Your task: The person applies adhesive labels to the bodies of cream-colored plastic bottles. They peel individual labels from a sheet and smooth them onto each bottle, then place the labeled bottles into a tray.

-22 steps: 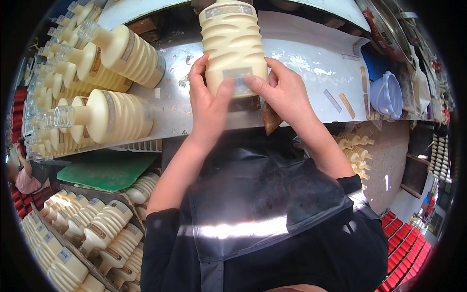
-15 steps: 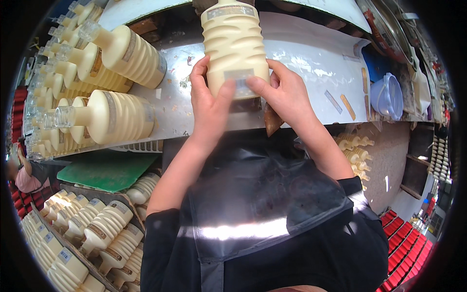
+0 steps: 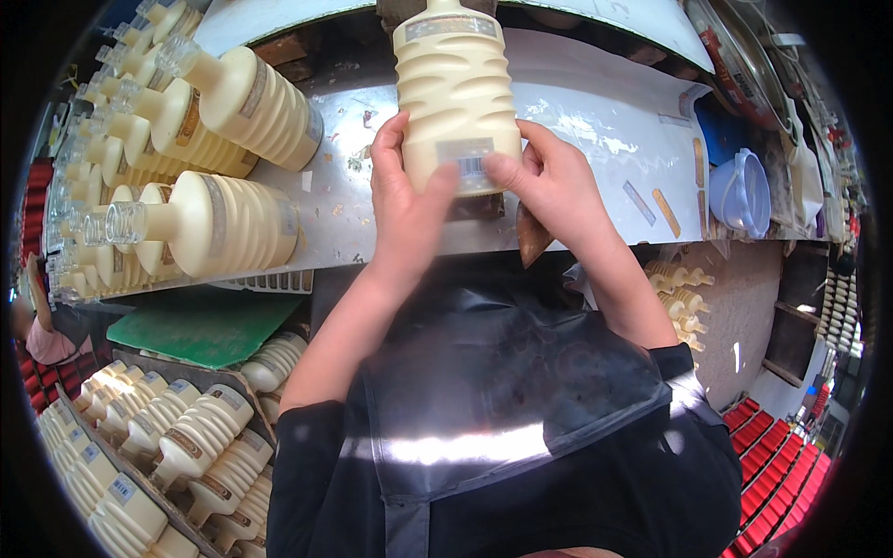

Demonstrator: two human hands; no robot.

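Note:
A cream-coloured bottle (image 3: 454, 88) with wavy ridges rests at the middle of the bench, its neck away from me and its base toward me. My left hand (image 3: 400, 200) is closed on its left side, the thumb blurred by motion over a label (image 3: 465, 153) near the base. From the right, my right hand (image 3: 561, 186) grips the same bottle, thumb at the label's right edge. Beneath the base sits a dark block (image 3: 479, 206), mostly hidden. A brown pointed piece (image 3: 531, 234) hangs at the bench edge below my right hand.
Similar bottles (image 3: 237, 223) crowd the bench's left side. A pale blue bucket (image 3: 739, 191) and several label strips (image 3: 639, 205) lie to the right. Below left are a green board (image 3: 200, 327) and a crate of bottles (image 3: 200, 428). Another person (image 3: 45, 330) is at far left.
The whole view has shifted slightly. My right thumb has slid a little to the right, so more of the label shows; my left thumb also moved slightly. Both hands keep their hold.

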